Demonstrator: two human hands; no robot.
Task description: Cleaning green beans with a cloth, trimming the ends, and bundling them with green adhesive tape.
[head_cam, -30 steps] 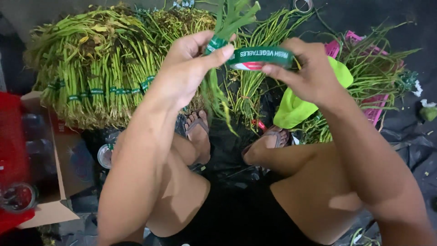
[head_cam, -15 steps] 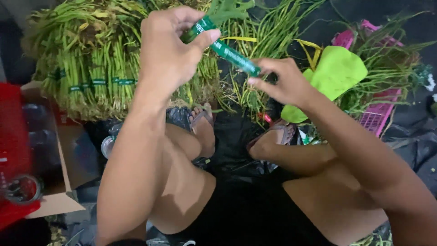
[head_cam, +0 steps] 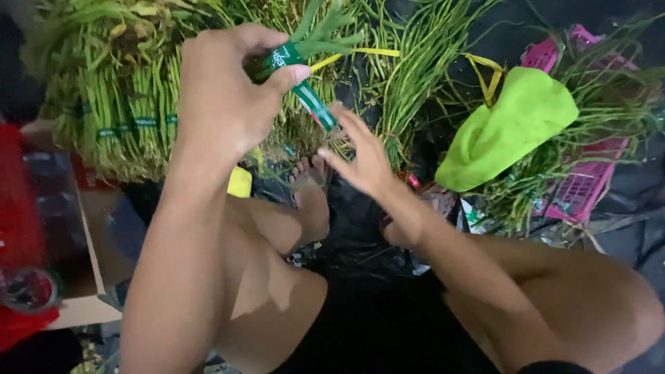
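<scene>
My left hand [head_cam: 225,93] grips a small bunch of green vegetable stems [head_cam: 315,34] that has green printed tape [head_cam: 305,86] wrapped around it. A loose tail of that tape hangs down to the right. My right hand [head_cam: 360,156] is just below the tail with its fingers spread, its fingertips touching or almost touching the tape end. Behind both hands lies a big heap of tied green bundles [head_cam: 118,90]. My bare legs and feet [head_cam: 312,194] are below the hands.
A lime-green cloth [head_cam: 512,128] lies on loose stems at the right, over a pink plastic crate [head_cam: 589,180]. An open cardboard box [head_cam: 83,256] with red items sits at the left. Yellow strap pieces [head_cam: 485,69] lie among loose stems.
The tape that was stretched between both hands is now wound on the bunch. My right hand has let go of the tape and opened its fingers. The left hand kept its hold on the bunch.
</scene>
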